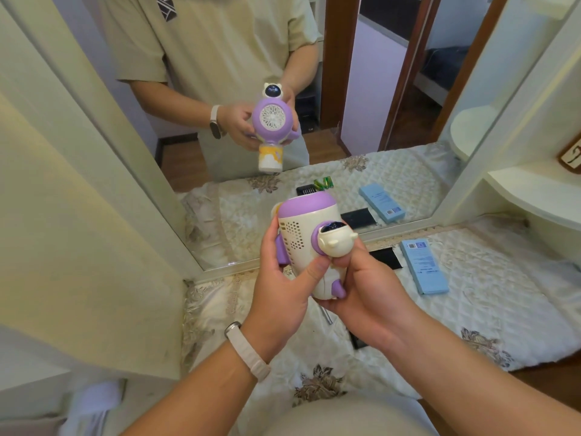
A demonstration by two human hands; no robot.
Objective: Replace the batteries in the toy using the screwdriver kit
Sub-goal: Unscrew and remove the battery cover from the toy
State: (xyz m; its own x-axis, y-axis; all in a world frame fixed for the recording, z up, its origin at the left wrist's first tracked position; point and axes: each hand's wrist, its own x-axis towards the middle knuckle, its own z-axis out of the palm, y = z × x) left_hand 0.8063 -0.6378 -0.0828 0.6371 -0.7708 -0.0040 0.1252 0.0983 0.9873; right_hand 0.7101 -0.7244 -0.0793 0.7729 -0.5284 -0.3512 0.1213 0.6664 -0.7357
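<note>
A cream-and-purple plastic astronaut toy was held above a quilted white cover, gripped round its body by the left hand and its base by the right hand, and would best be turned steadily until its battery door was found.

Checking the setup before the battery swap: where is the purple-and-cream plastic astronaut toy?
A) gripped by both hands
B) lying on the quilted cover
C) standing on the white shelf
A: the left hand and the right hand both grip the purple-and-cream plastic astronaut toy.
</note>
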